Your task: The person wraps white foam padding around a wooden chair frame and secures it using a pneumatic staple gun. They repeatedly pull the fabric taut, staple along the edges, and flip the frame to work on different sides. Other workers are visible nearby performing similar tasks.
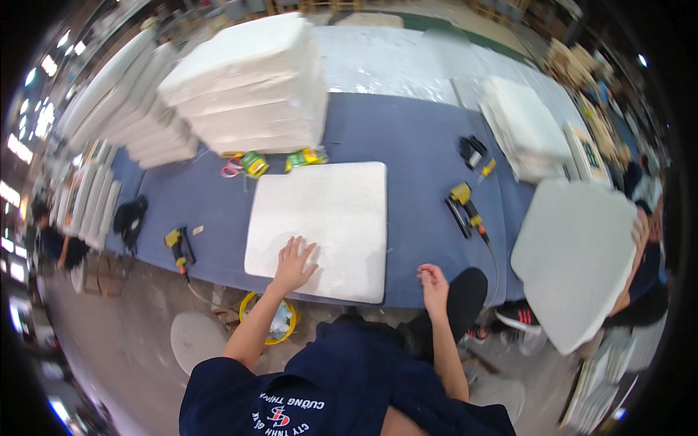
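Observation:
A white rectangular padded panel (323, 218) with rounded corners lies flat at the front of the blue-covered table (414, 131). My left hand (294, 267) rests on its near left part, fingers spread. To the right of the panel, my right hand (434, 285) hangs over the table's front edge beside my raised knee. Its fingers are curled in, and whatever they may hold is hidden. A yellow-and-black staple gun (465, 207) with a hose lies right of the panel, and a second staple gun (179, 247) lies to the left.
Tall stacks of white pads (243, 80) stand at the back left, with a smaller stack (525, 127) at the right. Green-yellow packets (305, 158) and pink-handled scissors (231, 168) sit behind the panel. A person at right holds a grey-white panel (574, 254). Below stands a yellow bucket (291, 320).

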Demonstrator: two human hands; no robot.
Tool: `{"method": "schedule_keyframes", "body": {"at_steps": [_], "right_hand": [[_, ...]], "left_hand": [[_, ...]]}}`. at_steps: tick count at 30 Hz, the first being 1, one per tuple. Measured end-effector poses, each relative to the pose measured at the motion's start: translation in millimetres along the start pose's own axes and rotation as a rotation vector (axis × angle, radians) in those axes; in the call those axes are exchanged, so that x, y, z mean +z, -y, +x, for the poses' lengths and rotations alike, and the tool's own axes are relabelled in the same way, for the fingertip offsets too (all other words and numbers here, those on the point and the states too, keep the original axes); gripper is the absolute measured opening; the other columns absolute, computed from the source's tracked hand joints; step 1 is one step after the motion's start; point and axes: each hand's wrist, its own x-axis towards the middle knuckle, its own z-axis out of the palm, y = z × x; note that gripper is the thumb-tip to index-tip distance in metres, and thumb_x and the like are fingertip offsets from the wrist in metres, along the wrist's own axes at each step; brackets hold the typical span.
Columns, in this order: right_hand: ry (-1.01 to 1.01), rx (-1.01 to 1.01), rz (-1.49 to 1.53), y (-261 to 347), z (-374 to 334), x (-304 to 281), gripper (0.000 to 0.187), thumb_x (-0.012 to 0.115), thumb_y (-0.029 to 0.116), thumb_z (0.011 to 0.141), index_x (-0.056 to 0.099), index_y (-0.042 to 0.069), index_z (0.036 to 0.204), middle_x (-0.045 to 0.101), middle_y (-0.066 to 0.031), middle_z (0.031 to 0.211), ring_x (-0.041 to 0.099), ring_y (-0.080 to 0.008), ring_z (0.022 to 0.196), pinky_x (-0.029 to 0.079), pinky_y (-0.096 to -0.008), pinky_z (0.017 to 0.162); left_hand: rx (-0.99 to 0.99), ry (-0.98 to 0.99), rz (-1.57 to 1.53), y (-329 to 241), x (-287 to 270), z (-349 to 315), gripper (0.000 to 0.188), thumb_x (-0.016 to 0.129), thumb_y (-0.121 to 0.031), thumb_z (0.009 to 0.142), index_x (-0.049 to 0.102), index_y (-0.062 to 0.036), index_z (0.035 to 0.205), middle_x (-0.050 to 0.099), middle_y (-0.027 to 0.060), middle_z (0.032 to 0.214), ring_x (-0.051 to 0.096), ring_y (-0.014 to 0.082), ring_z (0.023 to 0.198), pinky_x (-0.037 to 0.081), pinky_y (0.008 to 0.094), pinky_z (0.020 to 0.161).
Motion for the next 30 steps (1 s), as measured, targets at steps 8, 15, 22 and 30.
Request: {"method": "schedule_keyframes", "body": {"at_steps": [8, 15, 22, 30], "right_hand": [[0.355, 0.535, 0.131, -70.4, 50.6, 109.5, 0.076, 0.069, 0.046, 0.105, 0.038, 0.006, 0.162, 0.057, -0.0123, 0.156, 0.058, -0.0255, 0.136, 0.051, -0.0446, 0.109], [0.514, 0.739, 0.102, -36.2, 55.5, 114.2, 0.086, 0.072, 0.058, 0.102, 0.048, 0.001, 0.161, 0.064, -0.0145, 0.151, 0.061, -0.0262, 0.139, 0.049, -0.0417, 0.117], [0.29, 0.358, 0.254, -9.3, 71.3, 118.1, 0.067, 0.076, 0.034, 0.102, 0.056, -0.007, 0.151, 0.069, -0.02, 0.141, 0.069, -0.031, 0.126, 0.055, -0.0432, 0.111], [0.219, -0.215, 0.152, 157.8, 4.2, 103.7, 0.062, 0.082, 0.015, 0.093, 0.057, -0.008, 0.145, 0.07, -0.0221, 0.129, 0.071, -0.0295, 0.112, 0.059, -0.0425, 0.099]], "left_hand": [[-0.903, -0.355, -0.701, 198.3, 45.2, -17.9, 0.082, 0.069, -0.053, 0.099, 0.048, -0.0036, 0.161, 0.051, 0.0316, 0.16, 0.048, 0.0475, 0.151, 0.039, 0.0545, 0.124], [-1.055, -0.08, -0.44, 162.9, 3.0, -27.2, 0.092, 0.05, -0.074, 0.103, 0.05, 0.001, 0.156, 0.066, 0.0302, 0.146, 0.062, 0.0448, 0.14, 0.049, 0.0514, 0.116], [-1.269, -0.273, -0.581, 142.1, -11.0, -17.0, 0.082, 0.037, -0.072, 0.106, 0.081, -0.0049, 0.126, 0.076, 0.0272, 0.13, 0.068, 0.0479, 0.13, 0.051, 0.0537, 0.113], [-1.085, -0.597, -0.921, 114.0, -41.4, -3.4, 0.074, 0.046, -0.069, 0.106, 0.082, -0.0079, 0.125, 0.077, 0.0268, 0.127, 0.072, 0.0455, 0.123, 0.055, 0.053, 0.103]]}}
